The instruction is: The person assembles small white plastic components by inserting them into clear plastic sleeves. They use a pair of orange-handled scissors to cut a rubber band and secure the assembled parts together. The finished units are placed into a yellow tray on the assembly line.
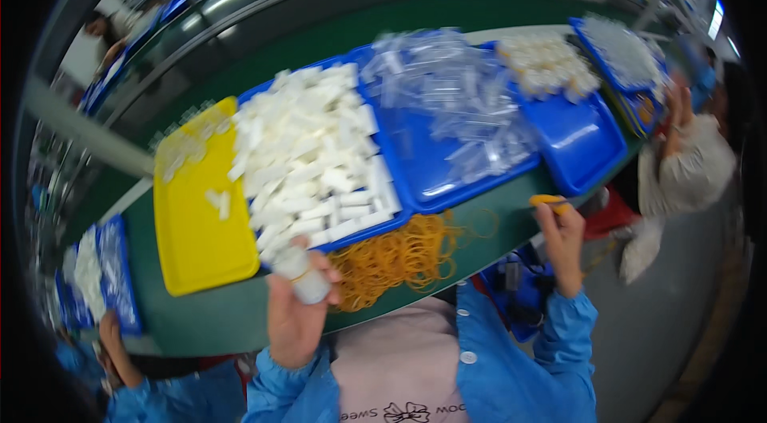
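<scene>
My left hand (292,319) is closed around a short, whitish cylinder (307,281) with a thin yellowish band around its middle. It is held just in front of the blue tray of white pieces (307,147). Beside that hand, a loose heap of orange rubber bands (391,259) lies on the green table along its near edge. Farther right, my right hand (564,243) is raised with the fingers bent together. Something small and orange (548,200) shows at its fingertips; blur hides whether it is held or worn.
A yellow tray (204,263) with clear parts stands left. A blue tray (431,201) holds clear plastic pieces; another blue tray (587,175) carries whitish round parts. Co-workers' hands (109,327) appear at left and more (677,115) at right. A metal-edged conveyor runs behind.
</scene>
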Tool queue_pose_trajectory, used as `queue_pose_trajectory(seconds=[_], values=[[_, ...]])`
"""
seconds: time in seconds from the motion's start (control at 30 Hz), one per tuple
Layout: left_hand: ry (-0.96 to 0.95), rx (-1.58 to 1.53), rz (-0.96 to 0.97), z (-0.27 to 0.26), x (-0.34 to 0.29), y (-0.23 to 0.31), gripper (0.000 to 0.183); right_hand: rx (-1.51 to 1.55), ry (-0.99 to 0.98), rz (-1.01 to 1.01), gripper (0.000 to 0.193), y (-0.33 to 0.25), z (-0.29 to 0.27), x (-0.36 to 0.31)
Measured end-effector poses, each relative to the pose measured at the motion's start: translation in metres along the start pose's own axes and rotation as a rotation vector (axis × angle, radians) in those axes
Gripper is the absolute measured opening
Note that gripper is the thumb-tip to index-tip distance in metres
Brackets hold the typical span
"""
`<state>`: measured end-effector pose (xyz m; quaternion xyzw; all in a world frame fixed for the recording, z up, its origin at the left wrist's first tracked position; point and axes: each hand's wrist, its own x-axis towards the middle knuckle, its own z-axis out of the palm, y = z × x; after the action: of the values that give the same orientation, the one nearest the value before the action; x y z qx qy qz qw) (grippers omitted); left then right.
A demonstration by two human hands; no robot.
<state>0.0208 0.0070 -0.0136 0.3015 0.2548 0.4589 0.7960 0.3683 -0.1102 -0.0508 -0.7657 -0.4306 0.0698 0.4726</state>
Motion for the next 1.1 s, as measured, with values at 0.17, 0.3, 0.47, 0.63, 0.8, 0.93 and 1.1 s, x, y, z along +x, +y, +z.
queue_pose_trajectory(seconds=[0.17, 0.3, 0.47, 0.63, 0.8, 0.93, 1.1], values=[[-0.163, 0.123, -0.11, -0.001, 0.002, 0.0, 0.074, -0.283, -0.137, -0.132, 0.014, -0.021, 0.002, 0.005], [-0.263, 0.112, -0.196, 0.004, 0.001, 0.0, 0.066, 0.26, -0.165, 0.054, 0.02, -0.058, 0.022, 0.004], [-0.265, 0.253, -0.24, 0.006, 0.001, -0.004, 0.065, 0.898, -0.398, 0.07, 0.03, -0.13, 0.062, -0.007], [-0.267, 0.378, -0.251, 0.011, 0.0, -0.005, 0.065, 0.797, -0.583, -0.044, 0.028, -0.154, 0.082, -0.001], [-0.281, 0.396, -0.24, 0.009, 0.0, -0.006, 0.063, 0.772, -0.631, -0.036, 0.029, -0.153, 0.093, -0.001], [-0.306, 0.452, -0.169, 0.006, 0.002, -0.012, 0.063, 0.762, -0.688, -0.028, 0.03, -0.155, 0.093, -0.001], [-0.277, 0.511, -0.141, 0.008, 0.003, -0.013, 0.064, 0.719, -0.708, -0.057, 0.028, -0.154, 0.093, -0.006]])
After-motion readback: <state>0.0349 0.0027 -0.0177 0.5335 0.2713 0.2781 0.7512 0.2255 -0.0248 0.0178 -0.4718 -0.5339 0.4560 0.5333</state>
